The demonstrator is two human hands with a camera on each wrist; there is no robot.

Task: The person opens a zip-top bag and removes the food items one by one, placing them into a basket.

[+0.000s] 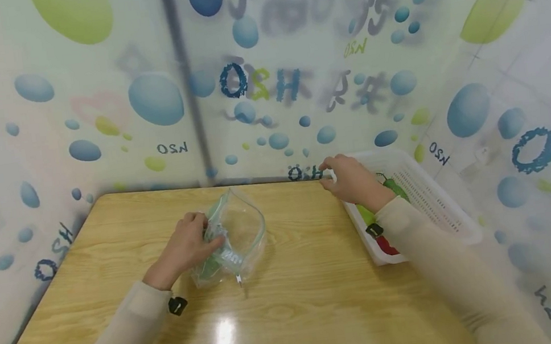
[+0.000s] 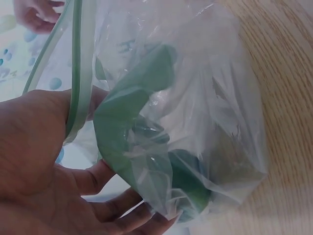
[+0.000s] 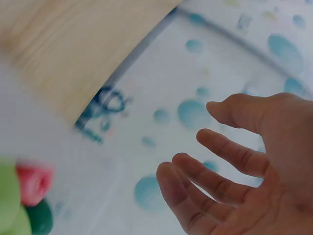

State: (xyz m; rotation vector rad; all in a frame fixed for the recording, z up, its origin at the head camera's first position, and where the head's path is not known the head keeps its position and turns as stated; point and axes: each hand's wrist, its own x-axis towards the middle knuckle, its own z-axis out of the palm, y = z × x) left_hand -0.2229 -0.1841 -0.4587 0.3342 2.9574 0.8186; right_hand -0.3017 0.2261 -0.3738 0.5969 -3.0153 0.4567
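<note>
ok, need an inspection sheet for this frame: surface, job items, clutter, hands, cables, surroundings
Surface: wooden table, light grain, glare patch near the front edge.
Job items: clear zip bag with a green seal strip, mouth open, lying on the table; green items show through the plastic. White perforated basket at the table's right edge, holding green and red pieces.
Clutter: nothing seen.
Hands: left hand grips the bag at its rim. Right hand over the basket's near corner, fingers relaxed, holding nothing in the wrist view.
Cables: nothing seen; a small black tag sits at each wrist.
Surroundings: walls covered in bubble-print sheeting with blue lettering.
</note>
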